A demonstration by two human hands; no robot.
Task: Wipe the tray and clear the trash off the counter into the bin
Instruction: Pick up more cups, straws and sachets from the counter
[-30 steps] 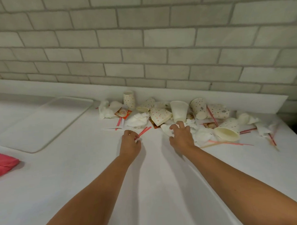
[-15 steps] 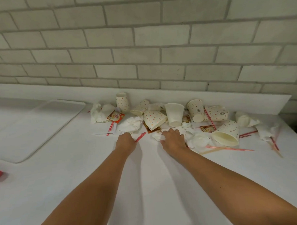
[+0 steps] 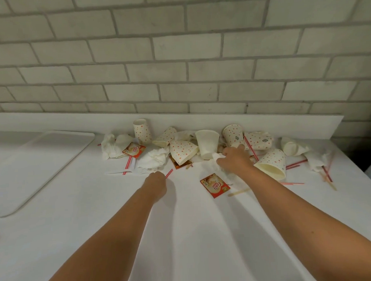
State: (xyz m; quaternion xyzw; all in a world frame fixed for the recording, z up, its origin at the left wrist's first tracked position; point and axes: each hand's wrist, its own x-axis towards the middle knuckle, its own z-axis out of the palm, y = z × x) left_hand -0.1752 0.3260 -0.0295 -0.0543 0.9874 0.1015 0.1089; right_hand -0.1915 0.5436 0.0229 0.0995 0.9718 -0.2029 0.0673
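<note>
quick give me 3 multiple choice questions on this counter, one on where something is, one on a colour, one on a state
1. Where is the tray relative to the trash pile?
A) right of it
B) left of it
C) on top of it

2. What colour is the sachet lying nearest the person?
A) blue
B) green
C) red-orange

3. How does the dotted cup just right of the right hand lie?
A) on its side
B) upright
C) flattened

Answers:
1 B: the tray sits at the left end of the counter, apart from the pile.
2 C: its wrapper is red-orange with pale lettering.
3 A: its open mouth faces the camera.
</note>
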